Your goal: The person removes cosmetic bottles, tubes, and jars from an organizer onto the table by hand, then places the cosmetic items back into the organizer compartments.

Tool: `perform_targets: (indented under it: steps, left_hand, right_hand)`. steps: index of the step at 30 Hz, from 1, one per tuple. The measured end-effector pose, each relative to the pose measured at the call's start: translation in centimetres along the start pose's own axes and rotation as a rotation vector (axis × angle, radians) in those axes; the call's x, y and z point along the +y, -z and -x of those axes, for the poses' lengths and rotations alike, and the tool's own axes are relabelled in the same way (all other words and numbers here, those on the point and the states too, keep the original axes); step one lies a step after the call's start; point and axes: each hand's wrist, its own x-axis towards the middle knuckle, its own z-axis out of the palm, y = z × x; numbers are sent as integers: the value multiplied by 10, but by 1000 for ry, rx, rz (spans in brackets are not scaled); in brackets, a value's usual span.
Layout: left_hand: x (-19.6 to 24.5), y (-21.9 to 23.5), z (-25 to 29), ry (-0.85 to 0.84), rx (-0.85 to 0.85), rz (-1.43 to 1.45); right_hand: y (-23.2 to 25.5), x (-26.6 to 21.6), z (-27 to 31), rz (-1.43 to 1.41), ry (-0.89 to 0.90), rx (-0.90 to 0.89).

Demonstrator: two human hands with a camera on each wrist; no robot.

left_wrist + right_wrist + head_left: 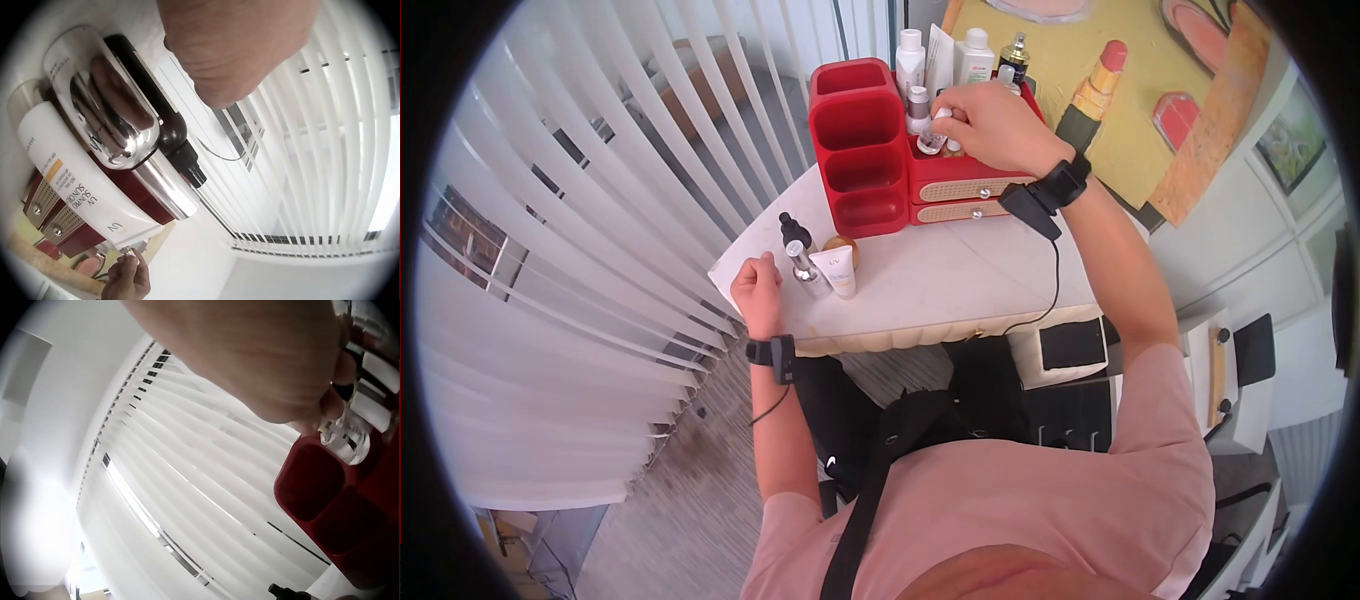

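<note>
My right hand [1000, 125] pinches a small clear glass bottle [347, 440] by its top, over the bottle section of the red organizer [870, 150]. In the head view the fingers partly cover that bottle. My left hand [757, 290] is loosely curled and holds nothing, at the left edge of the white table. Right beside it stand a silver pump bottle [103, 100], a white sunscreen tube [81, 175] and a dark bottle [147, 87] with a black cap. Behind the tube, an amber round item [843, 243] is partly hidden.
White bottles [910, 60], a white tube and a dark perfume bottle [1015, 55] stand at the organizer's back. Two woven-front drawers [960, 188] face me. Vertical blinds [630, 200] hang close on the left. A painted lipstick board [1090, 100] stands behind, to the right.
</note>
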Motion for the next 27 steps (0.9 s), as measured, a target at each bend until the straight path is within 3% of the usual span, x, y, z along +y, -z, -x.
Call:
perform_targets:
  steps: [7, 9, 16, 18, 20, 21, 23, 25, 27]
  left_hand:
    - [0, 0, 1, 13, 17, 23]
    - [2, -1, 2, 13, 13, 32]
    - [0, -1, 1, -9, 16, 22]
    - [-2, -1, -1, -30, 34, 10]
    - [-3, -2, 0, -70, 36, -24]
    - [-1, -1, 1, -48, 37, -39]
    - [0, 0, 2, -28, 43, -57]
    - [-7, 2, 0, -34, 42, -49]
    - [-10, 2, 0, -52, 72, -46]
  right_hand:
    - [-14, 9, -18, 181, 167, -48]
    - [-6, -5, -21, 233, 83, -207]
    - [-6, -15, -26, 311, -7, -307]
    - [-11, -5, -25, 310, 98, -182]
    - [-7, 0, -23, 268, 115, -182]
    - [-7, 5, -19, 238, 192, -76]
    - [3, -9, -5, 95, 153, 44]
    - [16, -30, 17, -60, 57, 51]
    - [1, -32, 49, -274, 46, 157]
